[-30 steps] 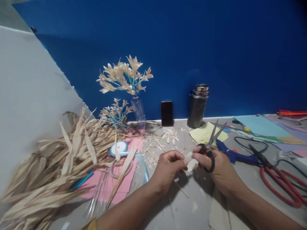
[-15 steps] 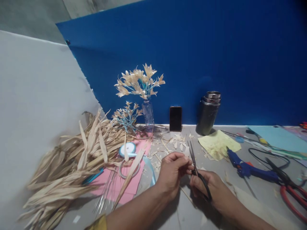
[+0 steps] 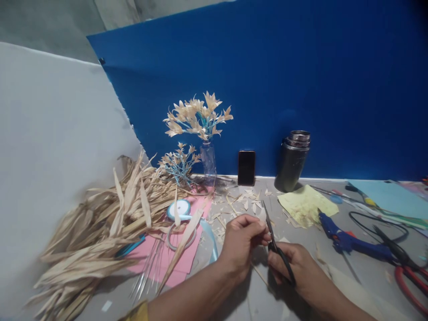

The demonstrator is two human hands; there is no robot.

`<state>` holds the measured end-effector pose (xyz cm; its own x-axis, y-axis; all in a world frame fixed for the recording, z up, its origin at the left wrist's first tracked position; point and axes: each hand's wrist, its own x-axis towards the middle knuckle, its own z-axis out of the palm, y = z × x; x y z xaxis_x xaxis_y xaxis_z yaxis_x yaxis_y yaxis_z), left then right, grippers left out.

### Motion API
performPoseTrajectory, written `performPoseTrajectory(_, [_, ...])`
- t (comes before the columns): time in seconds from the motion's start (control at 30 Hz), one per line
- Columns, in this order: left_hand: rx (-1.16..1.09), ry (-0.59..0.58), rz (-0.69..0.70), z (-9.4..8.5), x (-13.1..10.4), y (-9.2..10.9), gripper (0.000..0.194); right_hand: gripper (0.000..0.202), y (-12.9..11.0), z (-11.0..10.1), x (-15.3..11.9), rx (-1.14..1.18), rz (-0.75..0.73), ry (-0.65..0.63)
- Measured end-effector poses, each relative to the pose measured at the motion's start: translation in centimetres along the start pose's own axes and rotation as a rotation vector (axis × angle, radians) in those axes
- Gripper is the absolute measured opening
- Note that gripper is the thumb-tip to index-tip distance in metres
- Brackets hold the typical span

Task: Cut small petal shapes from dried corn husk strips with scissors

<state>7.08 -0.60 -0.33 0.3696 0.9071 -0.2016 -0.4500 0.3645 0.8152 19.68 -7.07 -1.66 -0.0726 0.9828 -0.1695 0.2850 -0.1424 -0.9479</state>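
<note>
In the centre foreground, my left hand (image 3: 244,238) is closed in a pinch; what lies between the fingertips is too small and hidden to make out. Wrapped round the black handles of a pair of scissors (image 3: 270,227) is my right hand (image 3: 292,265). Their blades point up and away, look nearly closed, and run right beside my left fingertips. Beyond both hands, small pale husk scraps (image 3: 249,198) lie scattered over the grey table (image 3: 234,294).
Dried corn husks (image 3: 93,232) pile up at left, beside pink paper (image 3: 179,267) and a blue ribbon roll (image 3: 179,208). Husk flowers (image 3: 197,116), a phone (image 3: 246,168) and a flask (image 3: 292,160) stand behind. Right: yellow paper (image 3: 307,203), a blue glue gun (image 3: 354,243), red-handled shears (image 3: 409,285).
The pale piece that showed above my left fingertips beside the blades is no longer seen there. My right hand and the scissors have shifted slightly; the whole view has moved a little.
</note>
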Motion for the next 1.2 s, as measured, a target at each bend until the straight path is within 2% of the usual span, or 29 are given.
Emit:
performPoseTrajectory(0.83, [0.023,0.001,0.024,0.07,-0.25,0.54,0.018,0.05,-0.36,-0.58,-0.2,-0.055,0.032,0.05])
performPoseTrajectory(1.0, [0.029,-0.009,0.037,0.1,-0.2,0.33,0.017,0.054,-0.48,-0.64,-0.27,-0.068,-0.019,-0.011])
performPoseTrajectory(1.2, [0.053,-0.014,0.039,0.07,-0.18,0.37,0.014,0.054,-0.41,-0.49,-0.2,-0.021,0.022,-0.006])
